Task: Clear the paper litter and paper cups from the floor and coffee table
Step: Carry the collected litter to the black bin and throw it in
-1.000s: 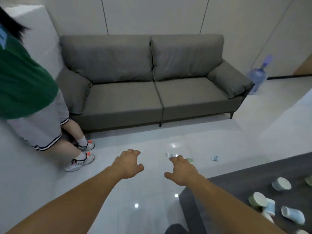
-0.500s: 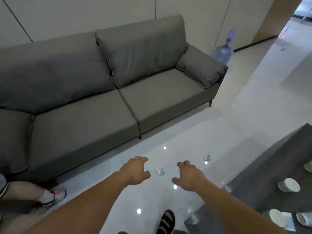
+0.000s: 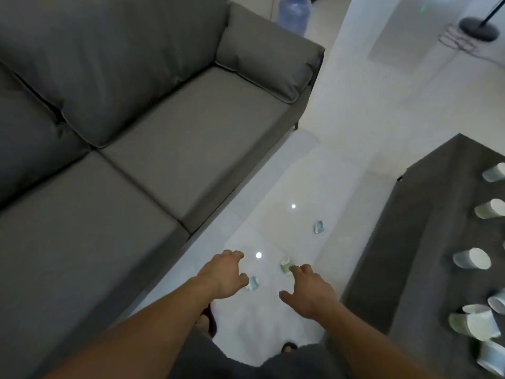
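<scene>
Three crumpled paper scraps lie on the white tile floor: a bluish one (image 3: pixel 253 283) just right of my left hand (image 3: pixel 224 274), a greenish one (image 3: pixel 285 266) at the fingertips of my right hand (image 3: pixel 308 289), and a blue one (image 3: pixel 318 227) farther off. Both hands hover above the floor with fingers loosely spread, holding nothing. Several paper cups lie tipped over on the dark coffee table (image 3: pixel 426 236) at the right, among them a pale blue cup (image 3: pixel 471 259) and a green cup (image 3: pixel 488 209).
A grey sofa (image 3: pixel 123 127) fills the left side, with a narrow strip of floor between it and the table. A blue water jug (image 3: pixel 293 12) stands behind the sofa arm. A black lamp base (image 3: pixel 478 28) sits far right. My sandalled feet (image 3: pixel 209 322) are below.
The view has swung right and tilted down toward the floor. The paper scraps now lie close to both hands, and the other person has left the view.
</scene>
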`<action>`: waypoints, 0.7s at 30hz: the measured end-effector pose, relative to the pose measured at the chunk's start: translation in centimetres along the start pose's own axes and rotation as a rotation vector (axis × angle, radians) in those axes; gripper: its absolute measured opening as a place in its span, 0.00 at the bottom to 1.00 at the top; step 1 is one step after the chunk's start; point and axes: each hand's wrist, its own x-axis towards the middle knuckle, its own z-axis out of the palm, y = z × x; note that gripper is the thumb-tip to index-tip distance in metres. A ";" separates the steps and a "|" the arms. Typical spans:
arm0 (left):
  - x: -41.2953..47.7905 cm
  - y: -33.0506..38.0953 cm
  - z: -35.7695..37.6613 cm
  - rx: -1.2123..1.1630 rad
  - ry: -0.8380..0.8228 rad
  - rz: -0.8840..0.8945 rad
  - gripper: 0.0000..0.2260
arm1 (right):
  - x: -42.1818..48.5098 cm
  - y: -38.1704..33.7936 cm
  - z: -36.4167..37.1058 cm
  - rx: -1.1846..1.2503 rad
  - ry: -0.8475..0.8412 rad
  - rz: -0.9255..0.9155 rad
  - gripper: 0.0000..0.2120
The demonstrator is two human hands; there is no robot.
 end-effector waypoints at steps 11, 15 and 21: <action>29.3 -9.8 8.3 0.066 -0.106 0.073 0.28 | 26.9 -1.6 16.4 0.270 -0.055 0.215 0.38; 38.4 -13.9 17.2 0.077 -0.166 0.055 0.27 | 36.9 0.3 26.2 0.309 -0.093 0.295 0.41; 46.8 -19.0 28.2 0.083 -0.252 0.011 0.26 | 45.0 1.8 39.3 0.300 -0.082 0.368 0.46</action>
